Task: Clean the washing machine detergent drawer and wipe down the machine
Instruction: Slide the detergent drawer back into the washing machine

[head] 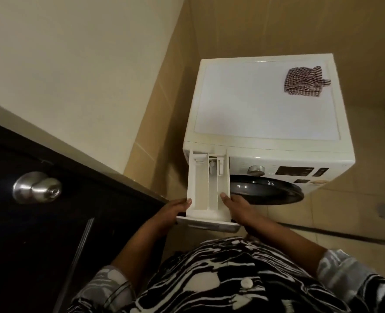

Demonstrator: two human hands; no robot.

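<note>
Drawer (pixel 201 184) sticks out of the washer (pixel 254 105) front; left hand (pixel 175 211) and right hand (pixel 237 207) grip its sides; cloth (pixel 304 81) lies on the washer.

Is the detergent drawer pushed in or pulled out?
Pulled out: the detergent drawer sticks far out of the washing machine, its compartments exposed.

Light dim, warm yellow cast overall. Brightest patch: washing machine top (pixel 254 105), pale and slightly washed out. Dark door (pixel 17 245) at left nearly black, detail lost; small glint on doorknob (pixel 36 187). Wide-angle bend: wall edges and machine sides lean outward. Focus soft throughout; shirt (pixel 209 279) at bottom blurred
</note>
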